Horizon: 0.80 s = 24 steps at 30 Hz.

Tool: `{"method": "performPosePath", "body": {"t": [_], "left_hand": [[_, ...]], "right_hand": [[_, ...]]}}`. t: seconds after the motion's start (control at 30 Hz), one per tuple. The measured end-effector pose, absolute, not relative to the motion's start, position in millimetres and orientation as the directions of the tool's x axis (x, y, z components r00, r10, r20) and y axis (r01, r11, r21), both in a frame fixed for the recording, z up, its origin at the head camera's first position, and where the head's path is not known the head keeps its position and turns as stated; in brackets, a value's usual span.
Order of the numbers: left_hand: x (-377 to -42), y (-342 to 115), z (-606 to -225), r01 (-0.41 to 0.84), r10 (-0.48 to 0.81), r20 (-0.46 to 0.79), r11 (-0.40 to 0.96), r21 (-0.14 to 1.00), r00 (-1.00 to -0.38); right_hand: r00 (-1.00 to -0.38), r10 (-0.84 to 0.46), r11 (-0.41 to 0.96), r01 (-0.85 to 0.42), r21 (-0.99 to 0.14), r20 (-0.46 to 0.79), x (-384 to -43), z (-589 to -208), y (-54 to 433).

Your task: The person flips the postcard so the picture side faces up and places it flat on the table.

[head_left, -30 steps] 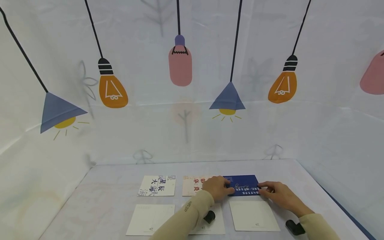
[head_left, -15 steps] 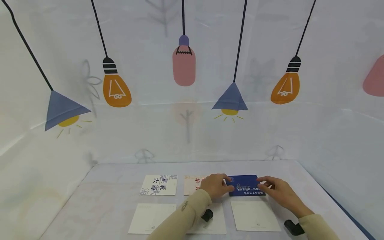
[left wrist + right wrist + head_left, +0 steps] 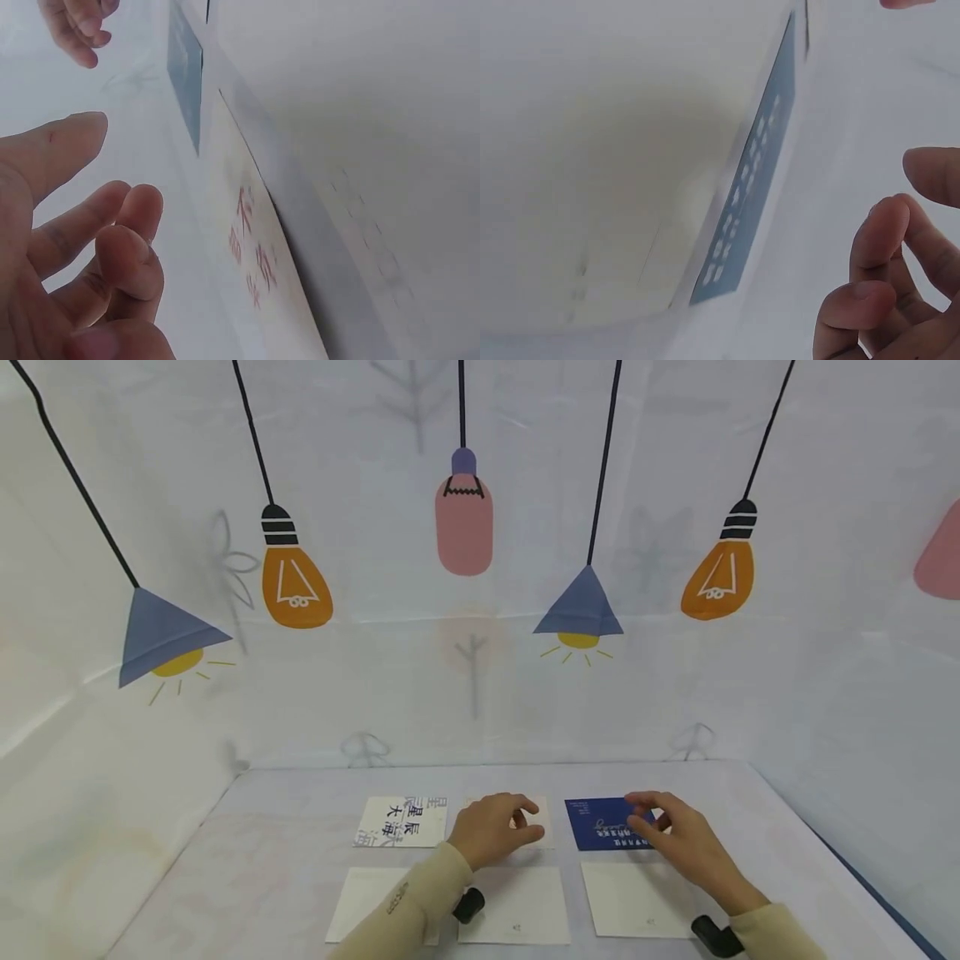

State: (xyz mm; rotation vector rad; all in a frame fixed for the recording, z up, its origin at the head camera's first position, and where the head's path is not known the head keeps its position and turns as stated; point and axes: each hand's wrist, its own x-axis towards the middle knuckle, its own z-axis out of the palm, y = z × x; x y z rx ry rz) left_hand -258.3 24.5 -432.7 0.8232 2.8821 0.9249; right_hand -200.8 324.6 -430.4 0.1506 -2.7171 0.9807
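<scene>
My left hand [image 3: 491, 831] hovers over the pale card with red characters [image 3: 542, 814], partly covering it in the head view. Its fingers are loosely bent and hold nothing; the left wrist view shows the red-lettered card [image 3: 251, 255] beside them. My right hand [image 3: 686, 839] is over the right end of a dark blue card [image 3: 600, 827] with white lettering. Thumb and fingers are relaxed and apart, and in the right wrist view the blue card [image 3: 746, 187] lies flat, away from the fingertips.
A white card with dark characters [image 3: 401, 822] lies at the back left. Nearer the front are three blank-looking cards: left [image 3: 367, 893], middle [image 3: 517, 906] and right [image 3: 637, 897]. A white curtain printed with lamps [image 3: 390, 693] stands behind the table.
Both hands have come off the blue card. My left hand has moved left over the red-lettered card, and my right hand has lifted slightly and shifted left. The blue card now lies untouched.
</scene>
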Motion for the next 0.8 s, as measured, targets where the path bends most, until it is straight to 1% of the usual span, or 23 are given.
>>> {"method": "performPosePath", "body": {"t": [0.23,0.33,0.43,0.5,0.63,0.8], "left_hand": [[-242,-27,-427,0.471,0.458,0.166,0.708,0.526,-0.873],[-235,-52,-426,0.464,0.479,0.141,0.669,0.58,-0.867],[-229,-78,-425,0.462,0.534,0.107,0.593,0.659,-0.838],[-226,-94,-425,0.472,0.569,0.103,0.553,0.687,-0.816],[-222,-122,-427,0.482,0.582,0.106,0.541,0.689,-0.806],[-218,-152,-431,0.478,0.564,0.121,0.545,0.689,-0.817]], "right_hand": [[-0.951,-0.055,0.724,-0.248,-0.644,0.304,-195,-431,310],[-0.947,-0.072,0.704,-0.269,-0.657,0.312,-191,-432,304],[-0.941,-0.08,0.694,-0.288,-0.659,0.328,-188,-432,298],[-0.938,-0.085,0.692,-0.299,-0.657,0.337,-186,-431,294],[-0.936,-0.108,0.688,-0.314,-0.654,0.336,-185,-430,285],[-0.939,-0.121,0.683,-0.314,-0.66,0.322,-185,-428,274]]}}
